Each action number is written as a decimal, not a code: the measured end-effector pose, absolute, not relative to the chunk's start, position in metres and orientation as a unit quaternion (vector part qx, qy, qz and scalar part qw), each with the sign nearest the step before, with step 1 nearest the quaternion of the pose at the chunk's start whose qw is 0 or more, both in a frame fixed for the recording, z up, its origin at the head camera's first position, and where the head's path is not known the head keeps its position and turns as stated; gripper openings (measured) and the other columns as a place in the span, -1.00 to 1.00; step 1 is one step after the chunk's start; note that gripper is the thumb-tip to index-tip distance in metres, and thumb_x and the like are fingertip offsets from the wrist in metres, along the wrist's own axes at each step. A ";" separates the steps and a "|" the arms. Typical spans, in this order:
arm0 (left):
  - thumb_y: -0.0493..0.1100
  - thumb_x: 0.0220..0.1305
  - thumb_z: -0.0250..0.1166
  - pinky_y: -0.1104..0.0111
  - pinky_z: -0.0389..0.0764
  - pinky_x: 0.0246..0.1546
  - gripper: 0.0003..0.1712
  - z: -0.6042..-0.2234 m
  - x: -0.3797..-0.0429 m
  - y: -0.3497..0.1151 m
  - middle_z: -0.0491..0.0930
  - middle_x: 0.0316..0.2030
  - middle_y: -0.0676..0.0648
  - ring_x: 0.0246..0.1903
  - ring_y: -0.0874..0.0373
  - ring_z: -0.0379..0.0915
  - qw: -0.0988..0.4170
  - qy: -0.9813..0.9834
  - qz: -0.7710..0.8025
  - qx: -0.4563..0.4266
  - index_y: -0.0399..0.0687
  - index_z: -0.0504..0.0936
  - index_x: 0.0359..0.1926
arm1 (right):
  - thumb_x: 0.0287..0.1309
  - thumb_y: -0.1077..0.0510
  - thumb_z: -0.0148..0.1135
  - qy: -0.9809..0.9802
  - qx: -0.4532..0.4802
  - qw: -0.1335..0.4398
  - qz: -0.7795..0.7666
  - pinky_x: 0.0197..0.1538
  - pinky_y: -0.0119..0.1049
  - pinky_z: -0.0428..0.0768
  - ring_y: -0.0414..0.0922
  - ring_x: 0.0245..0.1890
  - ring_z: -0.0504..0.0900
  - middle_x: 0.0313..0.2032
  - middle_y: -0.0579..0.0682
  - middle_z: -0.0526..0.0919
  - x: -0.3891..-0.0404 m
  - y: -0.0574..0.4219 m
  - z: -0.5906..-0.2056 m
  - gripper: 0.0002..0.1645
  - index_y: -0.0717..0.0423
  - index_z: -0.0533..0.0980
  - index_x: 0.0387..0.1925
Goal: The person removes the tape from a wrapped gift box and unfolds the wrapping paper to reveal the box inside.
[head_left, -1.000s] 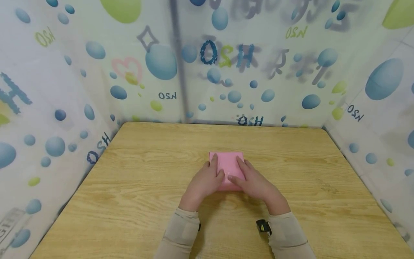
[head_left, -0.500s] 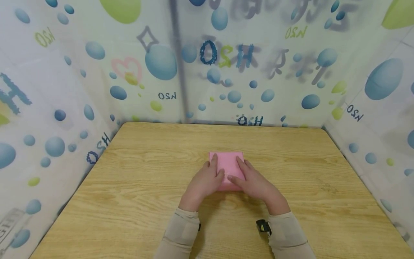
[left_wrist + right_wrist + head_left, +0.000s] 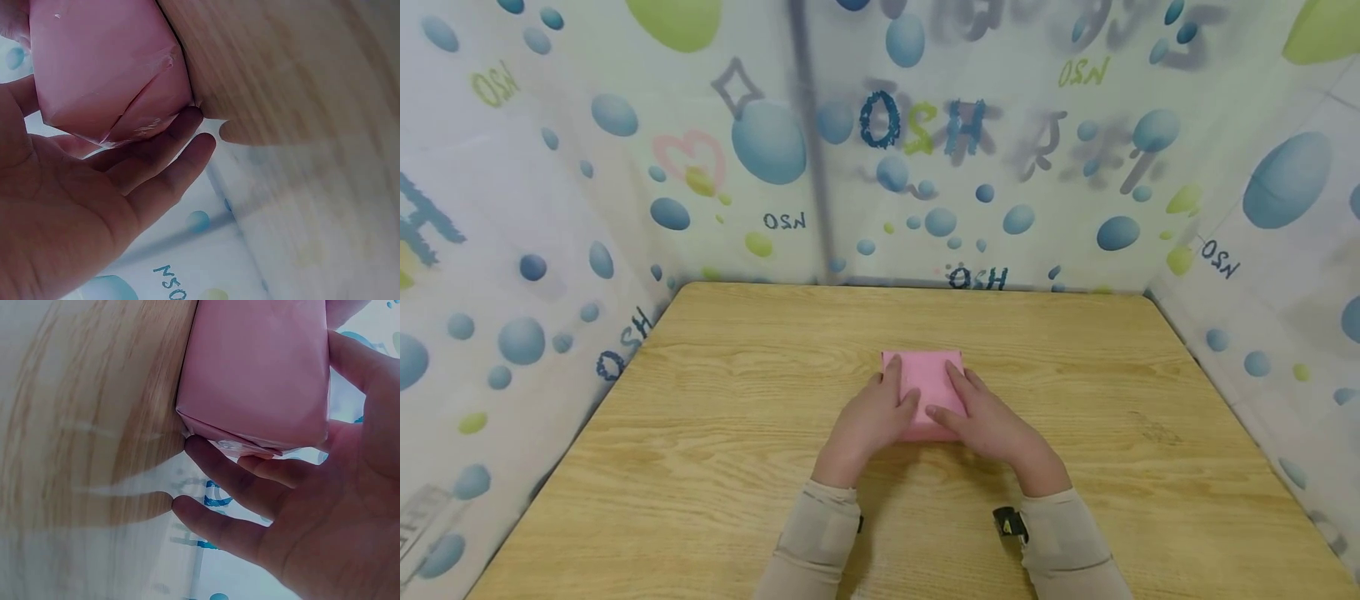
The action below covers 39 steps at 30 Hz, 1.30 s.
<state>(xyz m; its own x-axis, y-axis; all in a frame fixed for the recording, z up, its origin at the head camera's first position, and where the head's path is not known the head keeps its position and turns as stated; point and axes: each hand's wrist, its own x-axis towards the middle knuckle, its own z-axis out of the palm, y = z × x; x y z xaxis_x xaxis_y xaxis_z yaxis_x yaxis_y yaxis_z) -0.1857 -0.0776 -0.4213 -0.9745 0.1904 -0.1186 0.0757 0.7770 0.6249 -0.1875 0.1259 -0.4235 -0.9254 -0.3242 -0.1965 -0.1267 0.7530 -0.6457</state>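
Observation:
A small box wrapped in glossy pink paper (image 3: 922, 385) lies flat on the wooden table, near its middle. My left hand (image 3: 872, 417) holds it from the left, with the thumb and index finger on the top face and the others down along the side. My right hand (image 3: 992, 421) holds the right side in much the same way. Folded paper shows on the box's end (image 3: 147, 103) in the left wrist view, beside the lower fingers. In the right wrist view, the lower fingertips (image 3: 195, 445) reach the tabletop by the box's corner. The underside is hidden.
The light wood table (image 3: 700, 400) reaches to white curtain walls (image 3: 865, 225) printed with blue and green ovals and mirrored lettering, on the left, back and right. A black strap piece (image 3: 1009, 522) sticks out from the right sleeve (image 3: 1063, 533).
The head view has shifted very slightly. Both hands stay in place on the pink box, and the box shows no clear movement on the table.

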 end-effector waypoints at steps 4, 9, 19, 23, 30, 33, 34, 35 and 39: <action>0.16 0.65 0.02 -0.21 0.51 0.38 -0.15 -0.419 -0.187 -0.078 0.30 0.54 -0.43 0.47 -0.32 0.40 0.088 0.940 0.322 0.069 -0.16 0.02 0.71 | 0.53 -0.36 0.07 0.924 -0.123 0.150 -0.330 0.59 0.41 0.15 0.43 0.65 0.04 0.68 0.41 -0.14 -0.187 0.126 -0.423 0.08 0.06 -0.12 0.73; 0.16 0.64 0.06 -0.18 0.50 0.41 -0.14 -0.420 -0.191 -0.080 0.32 0.55 -0.37 0.48 -0.26 0.40 0.095 0.938 0.325 0.071 -0.15 0.02 0.71 | 0.53 -0.35 0.07 0.924 -0.121 0.154 -0.328 0.60 0.40 0.14 0.41 0.65 0.04 0.69 0.40 -0.14 -0.188 0.126 -0.421 0.08 0.06 -0.12 0.73; 0.08 0.59 0.20 0.12 0.74 -0.15 -0.16 -0.417 -0.197 -0.079 0.58 0.34 -0.40 -0.12 -0.02 0.71 0.050 0.939 0.337 0.042 -0.27 0.16 0.63 | 0.54 -0.32 0.08 0.922 -0.122 0.159 -0.332 0.60 0.38 0.15 0.42 0.64 0.06 0.68 0.42 -0.13 -0.188 0.126 -0.418 0.07 0.08 -0.11 0.73; 0.10 0.57 0.23 0.28 0.59 -0.48 -0.21 -0.415 -0.200 -0.076 0.72 0.09 -0.38 -0.42 0.07 0.62 0.042 0.942 0.331 0.015 -0.26 0.26 0.57 | 0.54 -0.31 0.09 0.922 -0.119 0.161 -0.331 0.60 0.37 0.15 0.41 0.64 0.06 0.68 0.42 -0.13 -0.187 0.126 -0.416 0.06 0.07 -0.12 0.73; 0.08 0.55 0.26 0.31 0.52 -0.53 -0.39 -0.414 -0.206 -0.070 0.67 -0.26 -0.22 -0.50 0.06 0.55 0.044 0.942 0.333 -0.012 -0.23 0.40 0.35 | 0.54 -0.32 0.08 0.925 -0.117 0.168 -0.320 0.61 0.37 0.15 0.41 0.65 0.05 0.68 0.41 -0.14 -0.188 0.126 -0.416 0.07 0.05 -0.14 0.73; 0.01 0.55 0.24 0.29 0.50 -0.51 -0.58 -0.412 -0.206 -0.069 0.66 -0.33 -0.19 -0.49 0.05 0.54 0.035 0.945 0.326 -0.003 -0.23 0.50 0.14 | 0.55 -0.31 0.09 0.925 -0.118 0.168 -0.319 0.61 0.35 0.15 0.40 0.65 0.06 0.68 0.42 -0.13 -0.189 0.126 -0.415 0.06 0.07 -0.13 0.73; -0.01 0.54 0.22 0.28 0.49 -0.51 -0.65 -0.412 -0.206 -0.069 0.65 -0.34 -0.18 -0.49 0.04 0.53 0.032 0.946 0.323 0.001 -0.22 0.52 0.07 | 0.55 -0.31 0.08 0.925 -0.120 0.168 -0.318 0.61 0.35 0.16 0.41 0.65 0.07 0.67 0.43 -0.13 -0.189 0.126 -0.415 0.06 0.08 -0.13 0.73; -0.03 0.53 0.22 0.27 0.48 -0.50 -0.70 -0.410 -0.205 -0.069 0.65 -0.35 -0.17 -0.48 0.04 0.52 0.030 0.947 0.320 0.003 -0.21 0.54 0.00 | 0.55 -0.31 0.08 0.925 -0.121 0.168 -0.318 0.61 0.35 0.16 0.41 0.65 0.07 0.67 0.43 -0.12 -0.189 0.126 -0.415 0.07 0.08 -0.13 0.73; -0.11 0.49 0.19 0.28 0.44 -0.51 -0.81 -0.408 -0.203 -0.068 0.58 -0.43 -0.10 -0.52 0.08 0.46 0.028 0.950 0.311 0.013 -0.16 0.55 -0.21 | 0.55 -0.31 0.08 0.924 -0.123 0.171 -0.319 0.61 0.34 0.16 0.40 0.65 0.06 0.67 0.43 -0.13 -0.189 0.127 -0.414 0.07 0.09 -0.14 0.73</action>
